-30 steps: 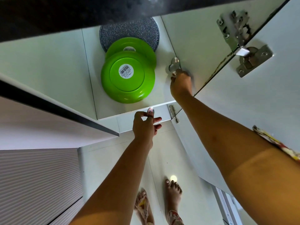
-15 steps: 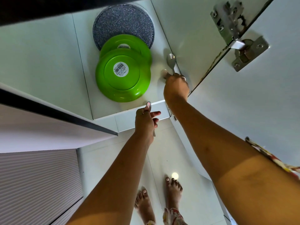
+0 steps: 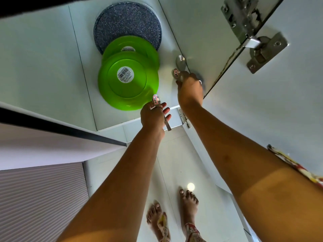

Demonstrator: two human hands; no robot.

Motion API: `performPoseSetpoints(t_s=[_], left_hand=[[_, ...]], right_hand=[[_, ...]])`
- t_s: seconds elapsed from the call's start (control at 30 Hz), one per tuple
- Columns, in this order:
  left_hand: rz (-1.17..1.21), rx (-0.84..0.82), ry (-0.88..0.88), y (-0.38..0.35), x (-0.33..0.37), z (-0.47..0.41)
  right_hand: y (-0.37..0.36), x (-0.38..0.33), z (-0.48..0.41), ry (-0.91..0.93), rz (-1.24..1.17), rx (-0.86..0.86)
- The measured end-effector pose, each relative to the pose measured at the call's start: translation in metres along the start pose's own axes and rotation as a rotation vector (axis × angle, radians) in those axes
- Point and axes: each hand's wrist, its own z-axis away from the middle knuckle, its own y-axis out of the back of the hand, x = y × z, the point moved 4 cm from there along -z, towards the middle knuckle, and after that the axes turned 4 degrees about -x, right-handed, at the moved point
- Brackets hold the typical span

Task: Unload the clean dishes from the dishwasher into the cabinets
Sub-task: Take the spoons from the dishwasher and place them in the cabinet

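I look down into an open low cabinet [image 3: 111,127]. On its white shelf lie two green plates [image 3: 128,84], face down and overlapping, with a grey speckled plate [image 3: 127,23] behind them. My right hand [image 3: 190,89] is inside the cabinet by the right wall, shut on a metal spoon [image 3: 180,61] whose bowl points deeper in. My left hand [image 3: 152,116] hovers at the shelf's front edge, shut on a second metal utensil [image 3: 167,125]; only its handle end and a tagged tip show.
The open cabinet door [image 3: 262,119] with its metal hinge [image 3: 253,37] stands at the right. A dark-edged counter or drawer front [image 3: 61,130] juts out at the left. Below are a white tiled floor [image 3: 171,163] and my feet.
My right hand has pushed the spoon deeper along the right wall, so its bowl shows beyond my fingers. My left hand has risen slightly to the shelf edge near the green plate.
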Motion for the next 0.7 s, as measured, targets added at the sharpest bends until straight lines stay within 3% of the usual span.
performPoseSetpoints(t_s=[0.17,0.3,0.4,0.57,0.7], left_hand=[[-0.009,-0.01,0.003,-0.007,0.003,-0.006],[-0.042,-0.056,0.015,-0.016,0.007,-0.009],[-0.004,-0.051,0.009,-0.022,0.013,-0.012],[-0.04,-0.108,0.013,-0.032,0.016,-0.016],[-0.095,-0.055,-0.049,-0.035,0.018,-0.021]], right_hand=[[0.005,-0.001,0.036,-0.004,-0.294,0.081],[0.0,0.001,0.07,-0.071,-0.557,-0.017],[-0.006,0.005,0.083,-0.065,-0.546,-0.102],[-0.006,0.011,0.075,-0.077,-0.477,-0.086],[-0.01,0.012,0.06,-0.123,-0.515,-0.083]])
